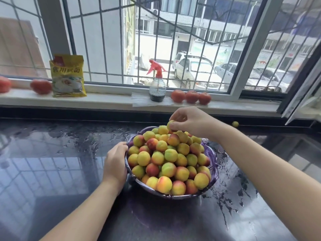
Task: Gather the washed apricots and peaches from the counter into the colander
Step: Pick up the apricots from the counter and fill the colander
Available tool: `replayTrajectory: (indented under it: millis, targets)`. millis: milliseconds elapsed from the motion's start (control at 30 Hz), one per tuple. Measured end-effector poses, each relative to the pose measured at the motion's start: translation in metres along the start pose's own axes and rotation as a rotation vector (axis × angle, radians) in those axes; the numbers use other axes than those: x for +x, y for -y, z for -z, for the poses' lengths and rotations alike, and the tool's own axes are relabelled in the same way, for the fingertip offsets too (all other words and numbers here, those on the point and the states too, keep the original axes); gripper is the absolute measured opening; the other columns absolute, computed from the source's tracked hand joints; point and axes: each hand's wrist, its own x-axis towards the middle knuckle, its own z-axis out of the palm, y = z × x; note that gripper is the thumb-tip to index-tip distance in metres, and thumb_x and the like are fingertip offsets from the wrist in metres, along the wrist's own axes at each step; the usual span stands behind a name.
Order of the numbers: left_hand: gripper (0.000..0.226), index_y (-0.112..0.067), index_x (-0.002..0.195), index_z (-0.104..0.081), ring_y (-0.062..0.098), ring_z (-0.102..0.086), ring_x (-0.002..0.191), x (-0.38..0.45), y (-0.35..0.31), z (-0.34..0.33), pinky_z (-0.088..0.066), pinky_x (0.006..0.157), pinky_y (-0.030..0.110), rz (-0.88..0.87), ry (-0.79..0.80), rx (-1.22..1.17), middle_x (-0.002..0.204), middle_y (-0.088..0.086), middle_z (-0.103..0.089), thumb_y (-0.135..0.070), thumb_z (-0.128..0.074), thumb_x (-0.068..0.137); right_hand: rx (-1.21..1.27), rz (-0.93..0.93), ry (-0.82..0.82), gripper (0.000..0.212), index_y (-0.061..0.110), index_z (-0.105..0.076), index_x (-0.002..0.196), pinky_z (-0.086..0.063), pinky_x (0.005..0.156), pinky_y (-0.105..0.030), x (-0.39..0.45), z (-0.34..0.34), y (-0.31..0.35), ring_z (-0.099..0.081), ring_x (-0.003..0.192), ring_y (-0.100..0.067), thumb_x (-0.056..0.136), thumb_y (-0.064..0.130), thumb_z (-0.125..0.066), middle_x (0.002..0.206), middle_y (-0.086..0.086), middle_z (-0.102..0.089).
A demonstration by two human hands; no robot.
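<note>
Fruit fills our purple colander (pixel 214 158) to a heap: yellow, green and red-blushed apricots and peaches (pixel 169 158) piled above the rim, with the colander sitting on the wet black counter (pixel 69 153). Our right hand (pixel 189 121) hovers over the far top of the pile, thumb and fingertips pinching one small yellow-green apricot (pixel 170 124) that touches, or nearly touches, the fruit beneath it; we cannot tell which from this angle. Our left hand (pixel 115 162) rests against the colander's left rim, fingers curled round the edge and gripping it. One more small fruit (pixel 235 124) lies alone at the back of the counter, well apart to the right, just below the windowsill (pixel 107 100); it looks like an apricot, though it is too small to be sure. Water streaks and droplets spread over the counter around the colander. On the sill stand a yellow packet (pixel 68 76), a spray bottle (pixel 157 84) with a red trigger, three tomatoes (pixel 191 96) just right of the bottle, and two more tomatoes (pixel 40 86) at the far left. Beyond the barred window (pixel 173 40), cars (pixel 194 72) are parked in a street.
</note>
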Motion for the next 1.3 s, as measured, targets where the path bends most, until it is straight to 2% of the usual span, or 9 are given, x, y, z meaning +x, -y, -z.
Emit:
replayTrajectory:
  millis: [233,400,567,733,900,967,1100,1233,1300]
  targets:
    - [0.028,-0.025,0.057,-0.058,0.025,-0.052,0.078,-0.001,-0.002,0.000,-0.041,0.074,0.048,-0.001,-0.011,0.029,0.066,0.000,-0.060,-0.035,-0.050,0.082,-0.034,-0.036,0.047,0.024,0.030,-0.071,0.103,-0.057,0.080,-0.029,0.005,-0.005,-0.005,-0.068,0.090,-0.008,0.088,0.049,-0.072,0.097,0.010,-0.072]
    - [0.031,-0.005,0.073,-0.058,0.026,-0.055,0.078,-0.004,-0.005,-0.002,-0.043,0.073,0.047,0.002,-0.009,0.001,0.074,0.009,-0.062,-0.034,-0.050,0.080,-0.046,-0.024,0.010,0.024,0.027,-0.070,0.104,-0.054,0.077,-0.026,0.005,-0.012,-0.006,-0.066,0.091,-0.010,0.089,0.046,-0.072,0.098,0.008,-0.070]
    - [0.026,-0.022,0.060,-0.061,0.023,-0.054,0.075,-0.003,-0.005,-0.002,-0.043,0.069,0.042,0.007,-0.005,0.001,0.067,0.001,-0.062,-0.033,-0.049,0.081,0.041,-0.063,-0.109,0.030,0.020,-0.071,0.104,-0.054,0.075,-0.032,0.003,-0.007,-0.016,-0.067,0.090,-0.018,0.101,0.045,-0.054,0.097,0.001,-0.072]
    - [0.028,-0.009,0.077,-0.064,0.019,-0.059,0.076,-0.001,0.000,-0.002,-0.047,0.069,0.037,-0.013,0.019,-0.040,0.075,0.005,-0.065,-0.027,-0.051,0.093,0.089,-0.197,-0.386,0.021,0.018,-0.070,0.109,-0.051,0.085,-0.035,-0.005,0.005,-0.086,-0.065,0.094,-0.017,0.100,0.033,-0.058,0.100,0.004,-0.071]
    - [0.030,-0.009,0.085,-0.066,0.006,-0.060,0.065,-0.002,-0.003,-0.014,-0.050,0.057,0.020,-0.011,-0.031,-0.015,0.069,-0.004,-0.066,-0.009,-0.044,0.105,-0.120,-0.436,-0.450,0.026,0.013,-0.069,0.117,-0.045,0.097,-0.034,-0.010,0.015,-0.188,-0.060,0.109,-0.025,0.094,0.018,-0.058,0.117,-0.007,-0.068]
    - [0.026,-0.012,0.084,-0.066,0.004,-0.059,0.062,0.000,-0.002,-0.016,-0.048,0.057,0.018,-0.033,-0.033,0.026,0.071,-0.002,-0.065,-0.012,-0.048,0.103,-0.184,-0.473,-0.446,0.034,0.011,-0.066,0.125,-0.042,0.105,-0.036,-0.002,0.016,-0.215,-0.056,0.122,-0.032,0.093,0.018,-0.059,0.133,-0.015,-0.059]
    - [0.035,0.000,0.090,-0.067,0.024,-0.055,0.085,0.013,0.001,-0.032,-0.043,0.079,0.043,-0.042,0.019,0.063,0.088,0.013,-0.062,-0.031,-0.053,0.083,-0.241,-0.555,-0.427,0.045,0.015,-0.054,0.140,-0.035,0.115,-0.041,0.022,0.022,-0.255,-0.044,0.134,-0.038,0.096,0.027,-0.057,0.153,-0.015,-0.031]
    - [0.028,-0.002,0.091,-0.067,0.024,-0.059,0.083,0.024,0.015,-0.053,-0.047,0.076,0.041,-0.042,0.053,0.044,0.085,0.010,-0.065,-0.020,-0.048,0.100,-0.268,-0.618,-0.377,0.054,0.017,-0.048,0.146,-0.032,0.118,-0.041,0.045,0.040,-0.290,-0.036,0.141,-0.036,0.096,0.034,-0.057,0.162,-0.009,-0.018]
    - [0.030,-0.005,0.087,-0.068,0.025,-0.060,0.087,0.025,0.020,-0.059,-0.048,0.079,0.043,-0.098,0.071,0.089,0.087,0.010,-0.068,-0.025,-0.047,0.096,-0.292,-0.637,-0.370,0.057,0.017,-0.045,0.148,-0.033,0.117,-0.044,0.057,0.053,-0.307,-0.035,0.142,-0.037,0.096,0.037,-0.056,0.163,-0.010,-0.011]
